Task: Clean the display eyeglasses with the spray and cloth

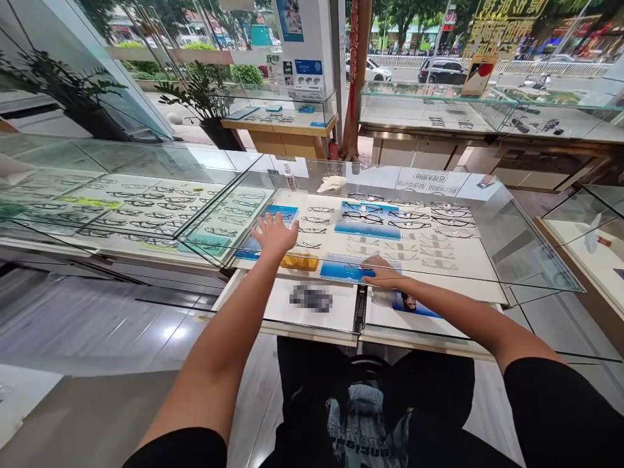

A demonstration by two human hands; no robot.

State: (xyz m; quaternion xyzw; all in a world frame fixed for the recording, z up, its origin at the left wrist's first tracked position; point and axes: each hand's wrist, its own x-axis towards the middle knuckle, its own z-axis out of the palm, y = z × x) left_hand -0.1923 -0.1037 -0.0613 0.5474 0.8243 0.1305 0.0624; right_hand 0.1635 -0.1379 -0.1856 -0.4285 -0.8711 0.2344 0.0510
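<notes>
My left hand [277, 234] is open, its fingers spread over the glass display case [526, 260], above a blue card and beside a column of eyeglasses [314, 230]. My right hand [384, 273] is lower and to the right, at the near side of the case. Its fingers are bent together at the end of a thin pair of eyeglasses [355, 266] lying over a blue card [334, 269]. A yellow-orange case [299, 261] sits between the two hands. More eyeglasses [408, 216] stand in rows farther back, some on another blue card [365, 229].
A small spray bottle [289, 177] and a crumpled pale cloth [332, 184] rest on the far glass top. Pulled-out drawers [277, 312] lie under my forearms. Another display case [146, 201] of eyeglasses adjoins on the left. Potted plants [209, 97] stand near the windows.
</notes>
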